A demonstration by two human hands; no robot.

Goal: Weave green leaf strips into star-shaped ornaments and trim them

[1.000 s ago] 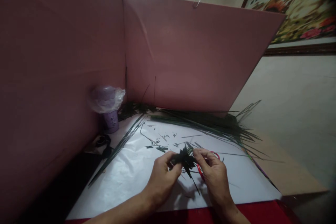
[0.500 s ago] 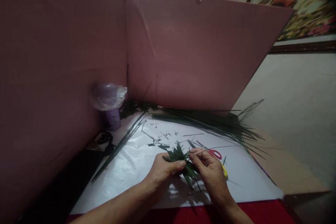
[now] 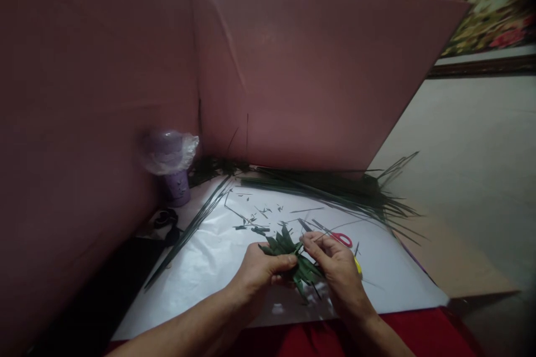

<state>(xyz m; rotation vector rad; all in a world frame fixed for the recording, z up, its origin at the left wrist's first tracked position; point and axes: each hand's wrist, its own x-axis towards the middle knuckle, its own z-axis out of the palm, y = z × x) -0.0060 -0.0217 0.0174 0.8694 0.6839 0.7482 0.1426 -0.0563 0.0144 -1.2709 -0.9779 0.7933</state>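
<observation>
My left hand [image 3: 266,268] pinches a dark green woven leaf piece [image 3: 285,242] between thumb and fingers, above the white sheet. Pointed leaf ends fan out from it at the top and bottom. Just to the right, my right hand [image 3: 333,259] is closed on a thin green strip [image 3: 343,225] by the middle of the piece. That strip curves away to the right over the scissors. Red-handled scissors [image 3: 343,239] lie behind my right hand, and a yellow handle [image 3: 358,268] shows beside it, partly covered.
Long green leaves [image 3: 318,187] lie along the back of the white sheet [image 3: 201,273], with another bundle [image 3: 188,240] at the left. Small clippings are scattered mid-sheet. A purple cup [image 3: 178,188] with clear plastic stands back left. Pink panels [image 3: 288,78] rise behind and left.
The view has shifted slightly. The leaf piece has turned a little in my left hand, and the strip at my right hand now bends in a higher curve.
</observation>
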